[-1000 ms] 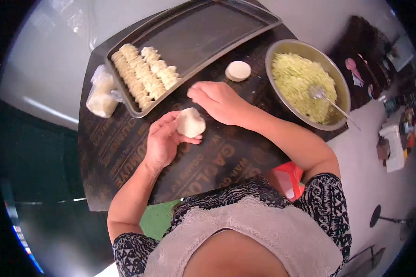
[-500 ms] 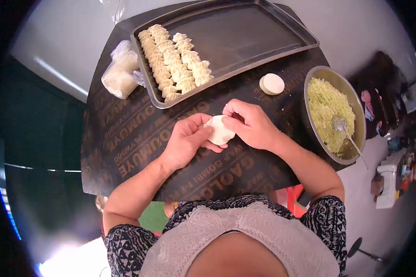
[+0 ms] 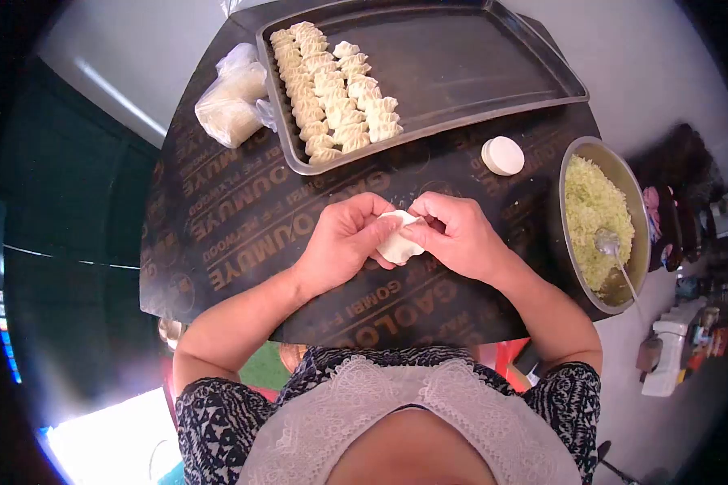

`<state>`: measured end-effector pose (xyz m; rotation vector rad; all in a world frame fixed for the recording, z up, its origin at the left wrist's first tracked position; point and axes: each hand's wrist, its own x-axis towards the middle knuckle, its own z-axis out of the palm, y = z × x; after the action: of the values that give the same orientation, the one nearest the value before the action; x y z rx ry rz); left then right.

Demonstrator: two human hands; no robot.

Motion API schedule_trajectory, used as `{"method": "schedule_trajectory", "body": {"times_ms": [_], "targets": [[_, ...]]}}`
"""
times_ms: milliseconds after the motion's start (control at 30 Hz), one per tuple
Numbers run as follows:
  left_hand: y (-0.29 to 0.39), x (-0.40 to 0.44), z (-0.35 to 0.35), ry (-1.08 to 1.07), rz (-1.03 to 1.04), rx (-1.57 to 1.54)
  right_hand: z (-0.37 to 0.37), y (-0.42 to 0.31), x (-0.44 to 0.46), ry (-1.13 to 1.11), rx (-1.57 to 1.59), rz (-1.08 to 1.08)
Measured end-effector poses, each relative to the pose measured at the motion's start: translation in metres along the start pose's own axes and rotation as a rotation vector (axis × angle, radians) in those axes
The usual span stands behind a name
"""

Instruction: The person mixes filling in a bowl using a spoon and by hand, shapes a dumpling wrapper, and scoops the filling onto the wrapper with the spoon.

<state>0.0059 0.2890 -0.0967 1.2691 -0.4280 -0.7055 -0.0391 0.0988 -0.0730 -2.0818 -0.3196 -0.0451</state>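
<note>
Between my two hands, above the dark printed table, is a white dough wrapper (image 3: 398, 242), partly folded at its upper edge. My left hand (image 3: 344, 240) holds it from the left, thumb on top and fingers beneath. From the right, my right hand (image 3: 455, 234) pinches its edge between thumb and fingers. Whatever lies inside the wrapper is hidden. Beyond my hands, pleated dumplings (image 3: 328, 89) stand in rows at the left end of a dark metal tray (image 3: 461, 121). A short stack of round wrappers (image 3: 503, 155) lies right of my hands.
A metal bowl (image 3: 574, 139) of shredded pale green filling (image 3: 594, 210) stands at the table's right edge with a spoon (image 3: 609, 244) in it. A tied plastic bag (image 3: 230, 105) with pale contents rests left of the tray. The table's (image 3: 243, 242) near edge is close to my body.
My right hand has come over to the wrapper in my left hand and now grips its edge. The wrapper has gone from flat and round to partly gathered. The view has shifted.
</note>
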Motion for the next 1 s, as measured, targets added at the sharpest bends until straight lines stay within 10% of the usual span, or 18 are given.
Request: {"method": "schedule_trajectory", "body": {"times_ms": [1000], "targets": [[0.007, 0.004, 0.002, -0.068, -0.093, 0.012, -0.003, 0.011, 0.005, 0.078, -0.160, -0.256]]}}
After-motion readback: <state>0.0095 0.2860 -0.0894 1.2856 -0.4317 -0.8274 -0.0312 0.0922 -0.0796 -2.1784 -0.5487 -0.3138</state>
